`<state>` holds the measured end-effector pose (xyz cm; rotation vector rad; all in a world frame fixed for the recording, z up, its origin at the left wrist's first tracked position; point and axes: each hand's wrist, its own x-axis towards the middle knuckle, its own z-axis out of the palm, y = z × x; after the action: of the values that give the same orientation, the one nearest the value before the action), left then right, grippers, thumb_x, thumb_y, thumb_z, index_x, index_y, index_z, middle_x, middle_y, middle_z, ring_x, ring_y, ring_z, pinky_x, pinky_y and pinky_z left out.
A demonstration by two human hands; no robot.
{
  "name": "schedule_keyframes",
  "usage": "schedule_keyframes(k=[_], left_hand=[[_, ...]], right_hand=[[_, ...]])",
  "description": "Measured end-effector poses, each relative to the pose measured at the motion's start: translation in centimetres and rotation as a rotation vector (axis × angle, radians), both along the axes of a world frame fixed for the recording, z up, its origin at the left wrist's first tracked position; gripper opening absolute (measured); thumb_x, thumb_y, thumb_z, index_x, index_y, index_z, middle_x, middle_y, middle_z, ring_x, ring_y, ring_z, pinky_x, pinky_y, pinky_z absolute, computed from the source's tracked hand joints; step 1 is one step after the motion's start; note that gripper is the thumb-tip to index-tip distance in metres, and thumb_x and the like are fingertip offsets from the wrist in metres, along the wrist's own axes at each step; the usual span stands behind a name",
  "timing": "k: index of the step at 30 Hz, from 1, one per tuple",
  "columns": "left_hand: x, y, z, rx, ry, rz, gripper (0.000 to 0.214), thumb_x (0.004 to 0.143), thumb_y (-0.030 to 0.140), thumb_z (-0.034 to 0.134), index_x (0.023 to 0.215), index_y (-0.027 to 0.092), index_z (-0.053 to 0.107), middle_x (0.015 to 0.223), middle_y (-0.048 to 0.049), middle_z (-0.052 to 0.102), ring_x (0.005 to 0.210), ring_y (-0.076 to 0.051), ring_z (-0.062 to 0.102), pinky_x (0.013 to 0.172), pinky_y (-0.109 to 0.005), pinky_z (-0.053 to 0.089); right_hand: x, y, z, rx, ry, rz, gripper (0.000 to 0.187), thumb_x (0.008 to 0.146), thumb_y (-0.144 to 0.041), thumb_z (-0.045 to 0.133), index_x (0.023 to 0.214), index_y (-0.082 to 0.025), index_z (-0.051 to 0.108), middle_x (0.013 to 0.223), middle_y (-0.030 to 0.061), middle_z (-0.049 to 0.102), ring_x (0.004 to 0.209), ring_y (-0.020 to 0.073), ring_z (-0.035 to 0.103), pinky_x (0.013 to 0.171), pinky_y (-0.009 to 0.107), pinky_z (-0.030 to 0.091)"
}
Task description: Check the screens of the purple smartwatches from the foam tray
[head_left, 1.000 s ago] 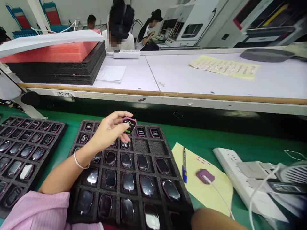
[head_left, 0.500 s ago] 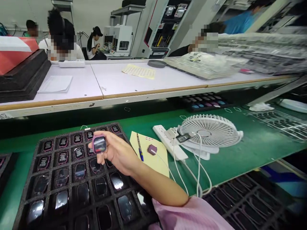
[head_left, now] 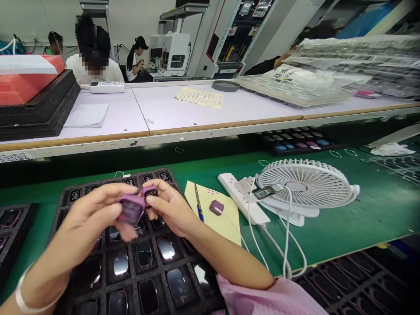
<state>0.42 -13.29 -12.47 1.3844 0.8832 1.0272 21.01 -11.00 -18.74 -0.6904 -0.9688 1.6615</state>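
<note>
My left hand (head_left: 93,216) grips a purple smartwatch case (head_left: 132,209), blurred by motion. In my right hand (head_left: 172,208), a second purple smartwatch case (head_left: 150,192) is pinched between thumb and fingers, right beside the first. Both are held above a black foam tray (head_left: 132,280) whose compartments carry several dark-screened watch cases; some at the back show white text. To the right of the tray, a purple block (head_left: 216,207) with a white cable rests on yellow paper (head_left: 210,229), and a pen (head_left: 198,203) lies there too.
A white power strip (head_left: 241,199) with a small display plug (head_left: 265,192) and loose cables stands beside a white fan (head_left: 297,186). A raised shelf (head_left: 157,116) crosses behind, with foam slabs (head_left: 36,105) at left. Another tray (head_left: 15,232) lies left. Co-workers sit beyond.
My left hand has come into view from the left, holding a purple watch case beside my right hand. The right hand's watch case has turned. The view has shifted slightly left.
</note>
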Motion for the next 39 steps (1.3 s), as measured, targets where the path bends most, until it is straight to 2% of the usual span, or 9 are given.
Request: schedule_keyframes(k=[3,6,12,17,21,26,32,35,39], left_hand=[[3.0,2.8,-1.4,-0.145,-0.008,-0.124,0.030,0.087,0.038,0.069,0.110,0.020,0.069,0.078,-0.0040,0.072,0.054,-0.016,0.068,0.053,-0.028,0.059],[4.6,4.0,-3.7,-0.192,0.016,-0.085,0.030,0.080,0.035,0.075,0.103,0.018,0.066,0.076,-0.0002,0.068,0.048,-0.010,0.061,0.047,-0.022,0.053],[5.5,5.1,-7.4,-0.206,0.077,-0.113,0.054,0.072,0.019,0.078,0.120,0.021,0.054,0.100,-0.0021,0.066,0.059,-0.008,0.063,0.054,-0.021,0.056],[6.5,6.7,-10.2,-0.031,0.383,-0.184,0.058,0.087,0.016,0.058,0.141,0.019,0.038,0.107,-0.0074,0.063,0.071,-0.014,0.073,0.067,-0.031,0.062],[7.4,7.8,-11.6,0.133,0.625,-0.178,0.052,0.086,0.015,0.064,0.136,0.017,0.049,0.093,-0.0051,0.067,0.073,-0.019,0.072,0.075,-0.038,0.061],[8.1,8.0,-11.4,0.361,0.900,-0.129,0.049,0.077,0.019,0.079,0.123,0.013,0.064,0.112,-0.0139,0.064,0.114,-0.034,0.058,0.103,-0.054,0.045],[7.1,6.7,-8.9,0.573,1.145,-0.127,0.076,0.079,0.033,0.079,0.145,0.011,0.049,0.121,-0.0191,0.058,0.112,-0.038,0.052,0.099,-0.055,0.045],[3.8,6.0,-7.5,0.720,1.254,-0.074,0.062,0.086,0.041,0.072,0.139,0.015,0.057,0.117,-0.0169,0.059,0.104,-0.033,0.053,0.093,-0.050,0.049],[-4.0,4.4,-6.6,0.747,1.273,0.078,0.053,0.092,0.052,0.057,0.133,0.019,0.062,0.110,-0.0138,0.061,0.101,-0.033,0.055,0.092,-0.047,0.049]], right_hand=[[0.9,0.3,-1.2,-0.009,-0.058,-0.060,0.038,0.077,-0.038,0.086,0.101,-0.021,0.062,0.077,-0.0047,0.063,0.045,0.0056,0.052,0.042,0.017,0.035],[2.4,0.4,-2.5,-0.053,-0.087,-0.071,0.036,0.081,-0.037,0.081,0.106,-0.020,0.062,0.079,-0.0025,0.065,0.048,0.0070,0.056,0.046,0.018,0.041],[5.5,0.8,-4.9,-0.101,-0.130,-0.074,0.050,0.075,-0.016,0.068,0.123,-0.022,0.056,0.099,0.0028,0.067,0.066,0.0128,0.068,0.059,0.024,0.052],[7.7,2.1,-6.8,0.106,-0.498,-0.012,0.063,0.079,-0.016,0.063,0.138,-0.023,0.041,0.105,0.0044,0.061,0.072,0.0151,0.068,0.064,0.029,0.055],[9.3,3.7,-7.5,0.322,-0.905,-0.031,0.053,0.085,-0.017,0.059,0.136,-0.018,0.046,0.098,0.0057,0.060,0.077,0.0202,0.065,0.074,0.038,0.056],[10.6,5.3,-7.1,0.426,-1.052,0.017,0.049,0.074,-0.010,0.069,0.122,-0.018,0.063,0.106,0.0074,0.055,0.091,0.0242,0.060,0.093,0.044,0.050],[10.9,5.7,-6.3,0.598,-1.255,0.203,0.058,0.083,-0.016,0.066,0.140,-0.014,0.052,0.119,0.0126,0.051,0.112,0.0279,0.057,0.102,0.046,0.048],[10.8,4.8,-5.2,0.698,-1.449,0.117,0.060,0.084,-0.014,0.063,0.143,-0.013,0.051,0.135,0.0192,0.047,0.129,0.0351,0.047,0.108,0.054,0.041],[10.8,3.6,-4.6,0.793,-1.598,0.039,0.044,0.087,-0.010,0.055,0.130,-0.016,0.064,0.140,0.0199,0.048,0.128,0.0370,0.048,0.103,0.057,0.040]])
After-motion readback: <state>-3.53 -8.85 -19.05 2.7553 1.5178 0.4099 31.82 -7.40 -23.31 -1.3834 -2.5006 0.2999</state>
